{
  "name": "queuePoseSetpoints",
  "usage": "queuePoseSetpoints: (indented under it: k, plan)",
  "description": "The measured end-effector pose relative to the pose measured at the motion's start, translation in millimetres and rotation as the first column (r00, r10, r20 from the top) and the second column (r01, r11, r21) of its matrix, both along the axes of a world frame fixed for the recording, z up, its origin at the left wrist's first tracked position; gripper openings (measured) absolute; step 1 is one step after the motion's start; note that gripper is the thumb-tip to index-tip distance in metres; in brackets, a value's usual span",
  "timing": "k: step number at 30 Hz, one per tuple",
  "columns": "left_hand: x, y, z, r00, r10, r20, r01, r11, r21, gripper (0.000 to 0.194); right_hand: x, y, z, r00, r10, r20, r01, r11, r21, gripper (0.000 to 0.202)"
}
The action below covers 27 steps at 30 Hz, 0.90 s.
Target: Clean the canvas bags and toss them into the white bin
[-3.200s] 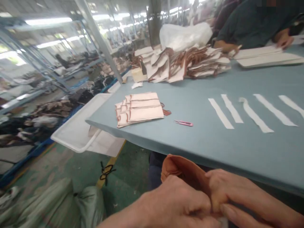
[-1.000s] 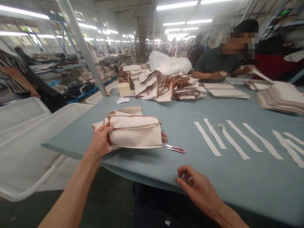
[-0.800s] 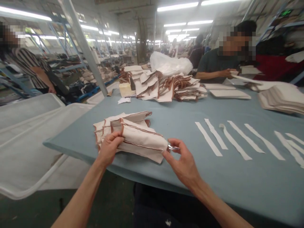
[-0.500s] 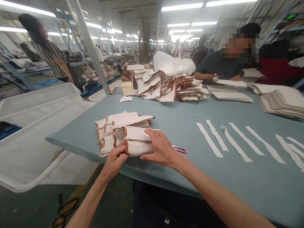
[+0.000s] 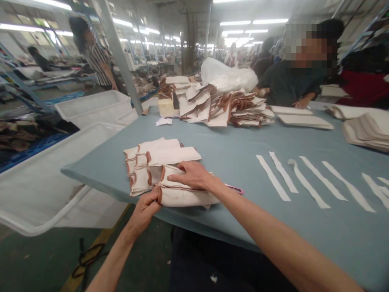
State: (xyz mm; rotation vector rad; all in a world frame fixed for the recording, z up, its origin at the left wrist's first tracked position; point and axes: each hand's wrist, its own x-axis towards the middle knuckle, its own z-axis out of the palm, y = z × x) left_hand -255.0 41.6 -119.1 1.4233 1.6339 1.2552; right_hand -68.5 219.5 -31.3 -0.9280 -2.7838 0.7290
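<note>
Cream piece (image 5: 185, 197) at table (image 5: 240, 150) edge, long axis running left-right — left hand (image 5: 144, 210) pinches its brown-trimmed left end, right hand (image 5: 193, 176) on top, fingers loosely spread.

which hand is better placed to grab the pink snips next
Probably the right hand: it lies nearer the pink snips, resting open on the cream fabric rather than pinching it. The left hand is farther off, gripping a brown edge.
</note>
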Motion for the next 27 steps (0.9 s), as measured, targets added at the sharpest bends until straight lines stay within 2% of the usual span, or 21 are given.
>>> queuePoseSetpoints:
  k: [3,6,9,12,17,19,22,24,27]
  plan:
    - [-4.6,5.1,-1.5,0.982,-0.058,0.177,0.061,0.998,-0.015,0.035,3.5,-6.9,4.4,1.0,-0.002,0.004,0.002,0.997,0.077,0.046]
    - [-13.0,19.5,3.4,0.943,-0.028,0.33,0.037,0.999,-0.021,0.034,7.3,-14.3,17.6,0.999,0.045,0.018,-0.047,0.986,0.162,0.032]
    - [-19.5,41.7,18.3,0.902,0.007,0.432,-0.003,1.0,-0.011,0.038,7.3,-24.4,31.2,0.991,0.121,0.063,-0.131,0.969,0.208,0.034]
    - [-19.3,65.5,38.7,0.875,0.008,0.484,-0.019,1.0,0.018,0.045,6.5,-33.5,38.3,0.983,0.144,0.11,-0.166,0.961,0.222,0.042]
    - [-11.0,91.2,66.8,0.867,-0.009,0.499,-0.005,1.0,0.027,0.064,10.8,-43.4,34.1,0.976,0.153,0.158,-0.181,0.965,0.189,0.057]
    - [-10.3,95.2,72.9,0.87,-0.021,0.493,0.024,1.0,0.0,0.07,13.7,-49.1,31.3,0.975,0.152,0.161,-0.181,0.966,0.184,0.053]
    - [-15.1,98.0,71.7,0.886,-0.01,0.463,0.035,0.998,-0.045,0.078,21.7,-59.7,32.8,0.981,0.123,0.148,-0.151,0.968,0.2,0.035]
    - [-21.6,99.0,62.9,0.91,0.028,0.413,0.003,0.997,-0.076,0.078,32.9,-67.3,37.6,0.985,0.1,0.14,-0.128,0.971,0.204,0.029]
    - [-34.3,100.6,42.5,0.95,0.095,0.298,-0.054,0.988,-0.144,0.056,60.7,-83.8,42.9,0.99,0.125,0.07,-0.139,0.955,0.261,0.022]
